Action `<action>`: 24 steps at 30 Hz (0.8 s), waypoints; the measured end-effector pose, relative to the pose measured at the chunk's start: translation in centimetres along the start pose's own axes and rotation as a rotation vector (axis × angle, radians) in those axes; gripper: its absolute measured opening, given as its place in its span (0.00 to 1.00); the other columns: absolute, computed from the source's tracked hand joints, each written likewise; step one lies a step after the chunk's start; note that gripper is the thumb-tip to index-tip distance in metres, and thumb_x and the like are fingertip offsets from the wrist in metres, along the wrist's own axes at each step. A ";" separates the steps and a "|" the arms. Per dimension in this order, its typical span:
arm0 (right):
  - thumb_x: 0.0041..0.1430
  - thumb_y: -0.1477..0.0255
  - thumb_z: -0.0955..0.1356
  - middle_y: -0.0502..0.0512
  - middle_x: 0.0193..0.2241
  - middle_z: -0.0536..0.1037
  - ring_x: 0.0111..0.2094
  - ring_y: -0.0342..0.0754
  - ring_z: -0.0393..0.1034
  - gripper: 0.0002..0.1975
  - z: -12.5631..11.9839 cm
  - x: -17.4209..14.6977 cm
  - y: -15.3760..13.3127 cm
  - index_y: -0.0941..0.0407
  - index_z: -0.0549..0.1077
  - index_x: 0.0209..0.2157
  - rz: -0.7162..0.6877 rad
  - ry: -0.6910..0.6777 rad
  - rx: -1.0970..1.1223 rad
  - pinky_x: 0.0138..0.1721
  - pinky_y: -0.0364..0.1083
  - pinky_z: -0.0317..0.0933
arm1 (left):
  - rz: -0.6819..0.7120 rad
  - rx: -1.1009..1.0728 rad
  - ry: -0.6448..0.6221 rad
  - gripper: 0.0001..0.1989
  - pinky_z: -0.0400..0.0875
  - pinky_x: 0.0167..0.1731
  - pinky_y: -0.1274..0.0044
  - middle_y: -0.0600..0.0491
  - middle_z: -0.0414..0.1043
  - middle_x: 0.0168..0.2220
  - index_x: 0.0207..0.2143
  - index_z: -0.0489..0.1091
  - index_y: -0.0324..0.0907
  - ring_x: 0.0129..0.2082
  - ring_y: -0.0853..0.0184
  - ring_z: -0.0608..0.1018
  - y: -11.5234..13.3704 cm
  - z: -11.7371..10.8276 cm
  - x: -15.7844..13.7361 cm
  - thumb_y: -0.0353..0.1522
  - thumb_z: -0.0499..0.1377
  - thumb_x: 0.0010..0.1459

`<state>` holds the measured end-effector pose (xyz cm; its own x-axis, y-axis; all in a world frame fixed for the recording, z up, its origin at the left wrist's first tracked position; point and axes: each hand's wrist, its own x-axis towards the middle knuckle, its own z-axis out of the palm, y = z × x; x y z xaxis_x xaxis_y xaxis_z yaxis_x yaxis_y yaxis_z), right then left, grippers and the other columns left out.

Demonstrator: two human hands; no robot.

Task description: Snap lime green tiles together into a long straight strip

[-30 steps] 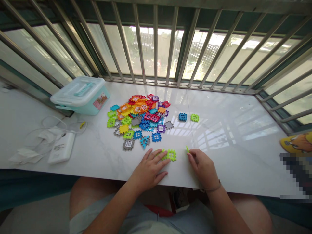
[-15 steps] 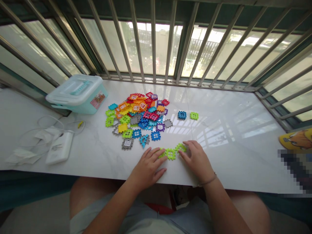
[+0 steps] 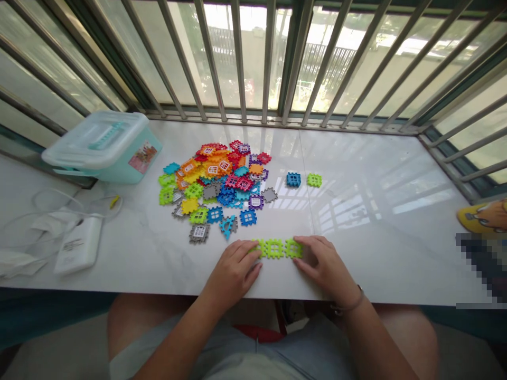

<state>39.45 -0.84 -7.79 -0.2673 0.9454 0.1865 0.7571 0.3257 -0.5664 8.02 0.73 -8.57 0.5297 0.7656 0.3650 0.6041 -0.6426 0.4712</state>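
Three green pcs [image 3: 274, 248] lie in a row, lower ctr of frame. L hand [image 3: 233, 268] covers part of leftmost pc [image 3: 260, 246], can't tell if gripping; R hand [image 3: 322, 262] clamped on rightmost pc [image 3: 293, 248]. Multicolored pile [image 3: 217, 177] left of ctr.

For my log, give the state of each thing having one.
Left hand: fingers over left green tile
Right hand: thumb and finger on right green tile
Left green tile: flat, partly covered
Middle green tile: flat, uncovered
Right green tile: beside the middle one; joining unclear
Tile pile: heaped, loose
Blue piece: apart from pile
Far green tile: flat, apart
Storage box: lid on
White device: lying flat
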 end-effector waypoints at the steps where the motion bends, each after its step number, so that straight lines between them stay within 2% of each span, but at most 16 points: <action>1: 0.69 0.67 0.74 0.58 0.57 0.81 0.58 0.60 0.75 0.24 0.1 0.0 -0.1 0.47 0.72 0.64 0.003 0.000 0.002 0.59 0.63 0.71 | 0.004 -0.016 0.003 0.13 0.74 0.65 0.56 0.43 0.78 0.61 0.57 0.76 0.44 0.62 0.54 0.78 -0.1 0.1 0.0 0.29 0.63 0.71; 7: 0.68 0.69 0.75 0.55 0.56 0.83 0.55 0.58 0.77 0.25 0.2 0.3 -0.2 0.46 0.72 0.64 -0.022 -0.031 0.030 0.57 0.60 0.72 | -0.014 -0.108 0.027 0.15 0.78 0.64 0.61 0.44 0.79 0.59 0.59 0.74 0.45 0.61 0.58 0.80 -0.6 0.2 -0.1 0.26 0.61 0.72; 12: 0.69 0.70 0.75 0.55 0.56 0.83 0.52 0.56 0.80 0.25 0.1 0.6 -0.3 0.47 0.72 0.65 -0.059 -0.050 0.077 0.54 0.58 0.74 | -0.024 -0.151 0.037 0.14 0.80 0.61 0.65 0.46 0.81 0.56 0.56 0.75 0.45 0.58 0.61 0.82 -0.7 -0.2 0.1 0.25 0.63 0.71; 21: 0.70 0.70 0.75 0.56 0.57 0.83 0.50 0.54 0.81 0.24 0.6 0.9 -0.4 0.47 0.71 0.64 -0.095 -0.076 0.132 0.53 0.57 0.77 | -0.028 -0.185 0.011 0.15 0.80 0.60 0.65 0.46 0.82 0.55 0.56 0.74 0.45 0.57 0.61 0.82 -0.7 -0.5 0.1 0.23 0.64 0.70; 24: 0.70 0.70 0.75 0.57 0.58 0.82 0.53 0.55 0.80 0.25 0.4 0.8 -0.6 0.47 0.70 0.64 -0.092 -0.087 0.157 0.56 0.58 0.76 | -0.040 -0.181 0.005 0.16 0.78 0.61 0.64 0.45 0.80 0.56 0.56 0.74 0.45 0.58 0.60 0.81 -0.4 -0.7 0.3 0.24 0.65 0.69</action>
<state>38.52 -0.28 -7.66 -0.3869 0.9050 0.1767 0.6267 0.3987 -0.6695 7.49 1.26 -8.05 0.5045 0.7908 0.3467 0.5073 -0.5964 0.6221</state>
